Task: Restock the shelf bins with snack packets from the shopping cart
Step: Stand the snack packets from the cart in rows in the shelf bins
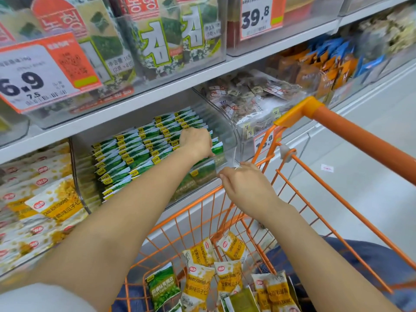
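Green packets (135,152) stand in tidy rows in the clear bin (227,131). The left hand (197,143) presses them back (finger curl hidden), seemingly making room, while the right hand (245,188) pinches the bin's front lip to steady it; spare packets (198,282) wait in the cart (337,194).

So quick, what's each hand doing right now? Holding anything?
Left hand: inside the clear bin, fingers curled over the green packets; a real grip cannot be told.
Right hand: fingertips pinch the bin's front edge.
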{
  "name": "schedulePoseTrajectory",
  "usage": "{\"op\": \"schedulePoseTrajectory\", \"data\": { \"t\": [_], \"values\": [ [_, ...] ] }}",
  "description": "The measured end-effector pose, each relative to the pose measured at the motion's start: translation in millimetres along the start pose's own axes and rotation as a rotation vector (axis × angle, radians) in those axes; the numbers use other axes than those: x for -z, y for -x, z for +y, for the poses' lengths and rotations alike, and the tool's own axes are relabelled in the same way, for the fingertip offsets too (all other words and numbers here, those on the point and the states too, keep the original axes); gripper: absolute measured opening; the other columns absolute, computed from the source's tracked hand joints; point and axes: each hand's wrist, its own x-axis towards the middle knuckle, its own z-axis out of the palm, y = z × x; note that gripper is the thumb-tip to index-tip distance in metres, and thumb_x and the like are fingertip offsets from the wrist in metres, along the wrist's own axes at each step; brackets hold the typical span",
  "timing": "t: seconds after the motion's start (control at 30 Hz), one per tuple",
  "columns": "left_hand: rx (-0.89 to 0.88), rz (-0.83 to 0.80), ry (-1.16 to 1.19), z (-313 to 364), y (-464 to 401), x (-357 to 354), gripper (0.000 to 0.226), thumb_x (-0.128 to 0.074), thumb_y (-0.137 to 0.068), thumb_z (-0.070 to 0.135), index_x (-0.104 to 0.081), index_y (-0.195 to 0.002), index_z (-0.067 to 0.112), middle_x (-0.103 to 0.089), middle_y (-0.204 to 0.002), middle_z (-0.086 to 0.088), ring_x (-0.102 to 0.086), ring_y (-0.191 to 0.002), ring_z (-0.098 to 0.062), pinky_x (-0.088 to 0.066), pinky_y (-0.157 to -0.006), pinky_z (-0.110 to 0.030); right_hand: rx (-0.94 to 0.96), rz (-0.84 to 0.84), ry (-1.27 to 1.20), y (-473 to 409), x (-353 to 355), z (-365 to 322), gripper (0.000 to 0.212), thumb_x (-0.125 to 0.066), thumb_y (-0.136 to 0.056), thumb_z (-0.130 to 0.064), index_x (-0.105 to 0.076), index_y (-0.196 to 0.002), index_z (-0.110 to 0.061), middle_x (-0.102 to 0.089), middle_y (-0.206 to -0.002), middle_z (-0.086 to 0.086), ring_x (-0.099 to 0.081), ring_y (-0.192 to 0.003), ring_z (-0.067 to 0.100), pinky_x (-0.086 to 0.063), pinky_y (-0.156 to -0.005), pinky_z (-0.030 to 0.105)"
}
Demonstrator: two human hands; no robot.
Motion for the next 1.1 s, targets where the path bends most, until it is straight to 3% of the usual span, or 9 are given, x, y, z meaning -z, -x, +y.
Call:
{"op": "schedulePoseTrajectory", "data": {
  "t": [0.17,0.3,0.4,0.5,0.6,0.73,0.87,1.0,1.1],
  "values": [
    [-0.052,0.158,0.403,-18,36,15,0.030,-0.059,-0.090,0.046,-0.075,-0.092,0.021,-0.072,-0.091,0.001,-0.064,-0.089,-0.021,-0.053,-0.082,-0.038,0.032,-0.126,-0.135,3,26,-16,0.026,-0.048,-0.098,-0.031,-0.067,-0.109,-0.018,-0.068,-0.092,0.000,-0.058,-0.087,0.017,-0.044,-0.084,0.031],
    [-0.138,0.314,0.576,-44,136,26,0.015,-0.056,-0.093,0.037,-0.069,-0.087,0.030,-0.060,-0.068,0.012,-0.055,-0.067,-0.011,-0.043,-0.061,-0.029,0.053,-0.255,-0.286,10,36,-45,0.017,-0.060,-0.091,-0.037,-0.069,-0.090,-0.023,-0.064,-0.077,-0.011,-0.061,-0.078,0.008,-0.048,-0.067,0.028],
    [-0.185,0.218,0.666,-61,209,4,0.015,-0.058,-0.092,0.037,-0.065,-0.080,0.032,-0.054,-0.060,0.010,-0.051,-0.058,-0.006,-0.039,-0.056,-0.029,0.065,-0.655,-0.163,18,9,-50,0.016,-0.060,-0.091,-0.032,-0.069,-0.095,-0.019,-0.070,-0.088,-0.004,-0.063,-0.085,0.013,-0.050,-0.072,0.028],
    [-0.279,-0.041,0.626,-64,249,-29,0.015,-0.055,-0.094,0.041,-0.066,-0.087,0.033,-0.061,-0.069,0.013,-0.057,-0.067,-0.004,-0.047,-0.062,-0.029,0.104,-0.995,0.101,33,-34,-41,0.027,-0.059,-0.091,-0.027,-0.066,-0.113,-0.013,-0.066,-0.112,0.003,-0.061,-0.101,0.022,-0.050,-0.082,0.031],
    [-0.339,-0.294,0.458,-62,258,-55,0.024,-0.049,-0.096,0.047,-0.065,-0.108,0.033,-0.068,-0.089,0.014,-0.059,-0.077,-0.001,-0.052,-0.071,-0.031,0.139,-1.135,0.278,54,-67,-23,0.031,-0.054,-0.092,-0.016,-0.061,-0.122,-0.015,-0.060,-0.123,0.005,-0.058,-0.109,0.026,-0.051,-0.088,0.036],
    [-0.312,-0.334,0.338,-65,255,-78,0.034,-0.047,-0.096,0.049,-0.059,-0.122,0.030,-0.069,-0.097,0.013,-0.061,-0.087,-0.007,-0.051,-0.069,-0.031,0.165,-1.331,0.344,78,-84,-13,0.036,-0.059,-0.093,-0.029,-0.058,-0.122,-0.006,-0.059,-0.116,0.008,-0.057,-0.102,0.025,-0.048,-0.082,0.035],
    [-0.282,-0.322,0.369,-66,253,-81,0.035,-0.047,-0.096,0.049,-0.056,-0.123,0.029,-0.069,-0.100,0.013,-0.058,-0.085,-0.005,-0.043,-0.061,-0.024,0.174,-1.276,0.374,82,-88,-17,0.034,-0.058,-0.094,-0.027,-0.057,-0.121,-0.005,-0.058,-0.119,0.010,-0.056,-0.108,0.027,-0.045,-0.080,0.035],
    [-0.199,-0.229,0.489,-70,251,-77,0.036,-0.049,-0.096,0.047,-0.057,-0.126,0.028,-0.065,-0.109,0.013,-0.058,-0.095,-0.006,-0.051,-0.081,-0.028,0.055,-1.182,0.020,58,-66,-24,0.006,-0.064,-0.089,-0.017,-0.062,-0.090,-0.011,-0.062,-0.091,-0.003,-0.058,-0.091,0.018,-0.042,-0.075,0.029],
    [-0.144,-0.219,0.731,-70,252,-69,0.048,-0.055,-0.091,0.051,-0.051,-0.133,0.029,-0.058,-0.124,0.013,-0.053,-0.106,0.002,-0.045,-0.093,-0.020,0.008,-1.037,-0.194,29,-23,-38,0.012,-0.072,-0.084,-0.019,-0.061,-0.078,-0.018,-0.063,-0.077,-0.005,-0.060,-0.070,0.004,-0.042,-0.058,0.016]
  ]
}}
